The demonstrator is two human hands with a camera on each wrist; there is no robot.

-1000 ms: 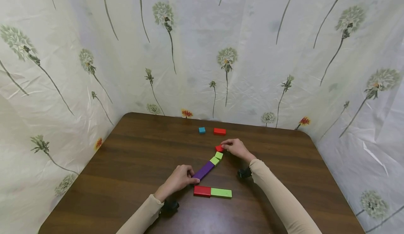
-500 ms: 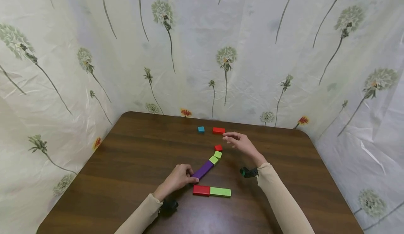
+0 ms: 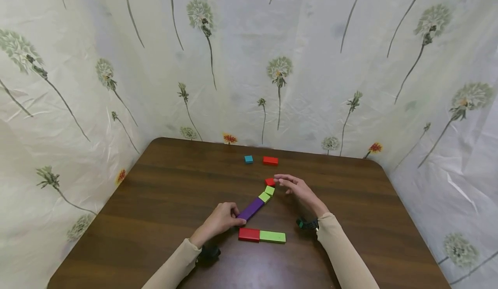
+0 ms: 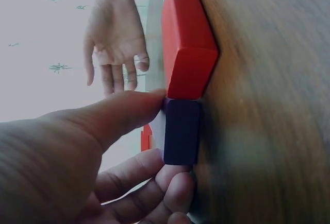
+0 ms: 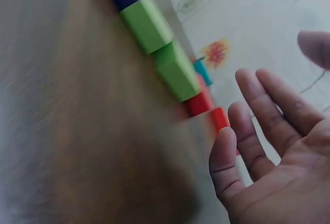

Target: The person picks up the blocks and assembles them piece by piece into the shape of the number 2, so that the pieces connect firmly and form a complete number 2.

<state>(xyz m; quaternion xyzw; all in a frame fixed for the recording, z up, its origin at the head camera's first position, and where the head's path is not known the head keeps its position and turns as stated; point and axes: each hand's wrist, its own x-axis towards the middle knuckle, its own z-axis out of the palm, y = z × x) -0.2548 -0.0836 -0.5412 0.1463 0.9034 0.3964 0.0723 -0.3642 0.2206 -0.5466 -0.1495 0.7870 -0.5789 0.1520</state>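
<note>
A row of blocks runs slantwise over the table in the head view. It begins with a long purple block [image 3: 251, 208], continues with two small light green blocks [image 3: 264, 197] and ends at a small red block [image 3: 269, 181]. My left hand [image 3: 218, 220] pinches the near end of the purple block between thumb and fingers; the left wrist view shows that purple end [image 4: 181, 131] between them. Beside the small red block hovers my right hand [image 3: 298, 191], fingers extended and loosely spread, holding nothing. In the right wrist view its fingers [image 5: 268, 110] are apart from the green blocks.
In front of the purple block lie a red block [image 3: 249, 235] and a longer light green block [image 3: 272, 237], end to end. Towards the table's back edge are a small blue block [image 3: 248, 159] and a red block [image 3: 270, 161]. A floral curtain [image 3: 241, 64] hangs behind the brown table [image 3: 186, 168].
My right hand has let go of the small red block, lifted back and right, then come down beside it again with fingers extended. The left hand has stayed on the purple block.
</note>
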